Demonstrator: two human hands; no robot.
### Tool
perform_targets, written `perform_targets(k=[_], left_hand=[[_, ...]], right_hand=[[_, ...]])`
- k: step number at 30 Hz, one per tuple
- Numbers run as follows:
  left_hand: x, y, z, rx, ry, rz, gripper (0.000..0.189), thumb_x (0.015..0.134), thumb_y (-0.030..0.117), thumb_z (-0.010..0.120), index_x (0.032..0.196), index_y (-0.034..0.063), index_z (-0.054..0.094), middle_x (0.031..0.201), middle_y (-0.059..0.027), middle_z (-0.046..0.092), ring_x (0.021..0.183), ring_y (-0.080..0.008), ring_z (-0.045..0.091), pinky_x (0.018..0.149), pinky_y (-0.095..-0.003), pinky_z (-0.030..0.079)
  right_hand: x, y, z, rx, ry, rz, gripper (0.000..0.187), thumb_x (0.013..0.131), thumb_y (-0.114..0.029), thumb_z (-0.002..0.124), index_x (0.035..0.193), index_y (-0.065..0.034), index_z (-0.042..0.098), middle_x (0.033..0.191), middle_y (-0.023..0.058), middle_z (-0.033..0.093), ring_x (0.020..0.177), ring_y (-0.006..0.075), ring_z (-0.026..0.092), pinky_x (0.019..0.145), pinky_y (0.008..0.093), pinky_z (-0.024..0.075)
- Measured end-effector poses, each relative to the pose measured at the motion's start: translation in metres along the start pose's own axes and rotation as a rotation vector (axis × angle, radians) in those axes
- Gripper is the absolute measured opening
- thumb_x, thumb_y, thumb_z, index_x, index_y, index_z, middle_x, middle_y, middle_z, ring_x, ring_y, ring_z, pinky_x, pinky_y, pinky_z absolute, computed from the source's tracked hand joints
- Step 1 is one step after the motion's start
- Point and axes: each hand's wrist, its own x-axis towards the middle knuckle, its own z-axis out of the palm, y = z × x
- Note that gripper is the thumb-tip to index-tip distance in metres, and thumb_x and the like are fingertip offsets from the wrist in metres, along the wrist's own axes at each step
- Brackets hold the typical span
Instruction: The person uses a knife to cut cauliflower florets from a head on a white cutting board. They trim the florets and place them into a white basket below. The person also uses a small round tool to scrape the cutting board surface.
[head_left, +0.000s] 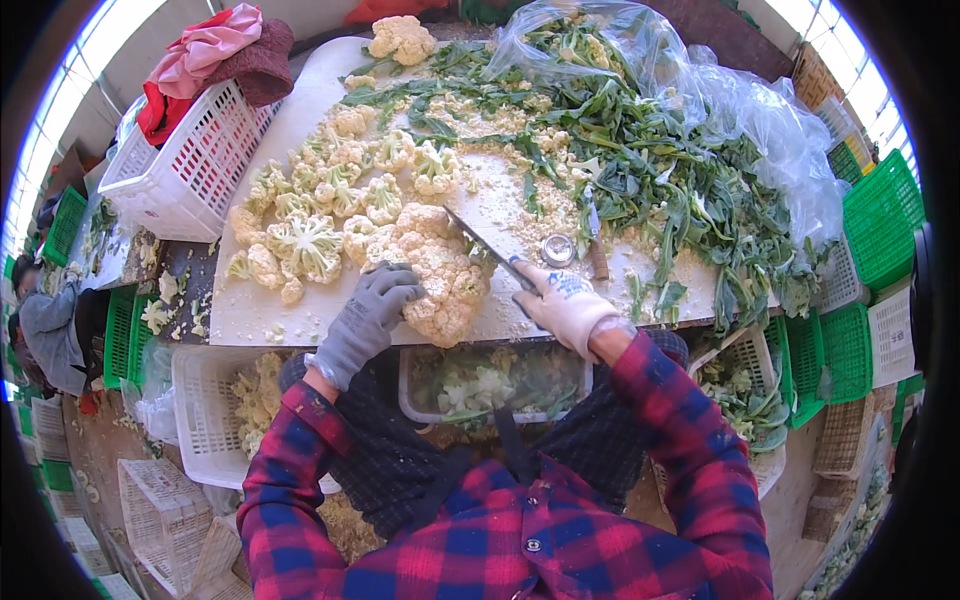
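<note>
My left hand (375, 311), in a grey work glove, grips the left side of a large cauliflower head (442, 277) at the near edge of the white board (281, 326). In a white glove, my right hand (562, 304) holds a kitchen knife (487, 247), its dark blade slanting up and left beside the head's upper right. Cut cauliflower florets (307, 244) lie in a pile to the left and beyond. Right of the knife are a round metal-rimmed object (557, 250) and a wooden-handled knife (597, 251).
Cauliflower leaves (637, 165) and clear plastic film (772, 142) cover the right side. A white crate with cloths (180, 172) stands at upper left. Below the board are a white basket of cauliflower (214, 457) and a tub of trimmings (495, 416). Another person (52, 322) is at far left.
</note>
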Motion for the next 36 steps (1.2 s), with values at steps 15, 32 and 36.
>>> perform_targets(k=[15, 32, 36], left_hand=[[-0.005, 0.008, 0.008, 0.027, 0.064, -0.037, 0.041, 0.076, -0.005, 0.060, 0.113, 0.0099, 0.065, 0.124, -0.0078, 0.060, 0.124, -0.0313, 0.052, 0.107, -0.0425, 0.041], [-0.024, 0.015, 0.041, 0.096, 0.363, -0.267, 0.049, 0.078, 0.002, 0.063, 0.125, 0.0169, 0.066, 0.129, -0.0107, 0.060, 0.125, -0.0364, 0.050, 0.105, -0.0466, 0.041], [-0.015, 0.019, 0.031, 0.347, 0.171, -0.303, 0.061, 0.082, 0.008, 0.063, 0.140, 0.0236, 0.054, 0.150, -0.0053, 0.046, 0.142, -0.0355, 0.036, 0.113, -0.0527, 0.031]], right_hand=[[0.019, -0.045, -0.003, 0.078, 0.066, 0.002, 0.058, 0.099, -0.037, 0.048, 0.150, -0.0090, 0.040, 0.133, 0.0244, 0.059, 0.122, 0.0405, 0.056, 0.101, 0.0443, 0.0438], [0.005, -0.012, 0.022, -0.427, 0.256, -0.429, 0.044, 0.096, -0.025, 0.058, 0.138, -0.0146, 0.054, 0.102, 0.0214, 0.068, 0.083, 0.0384, 0.068, 0.071, 0.0438, 0.0541], [-0.010, -0.018, 0.034, 0.471, 0.184, -0.034, 0.050, 0.097, -0.026, 0.060, 0.144, -0.0148, 0.049, 0.110, 0.0202, 0.068, 0.100, 0.0335, 0.067, 0.089, 0.0418, 0.0516]])
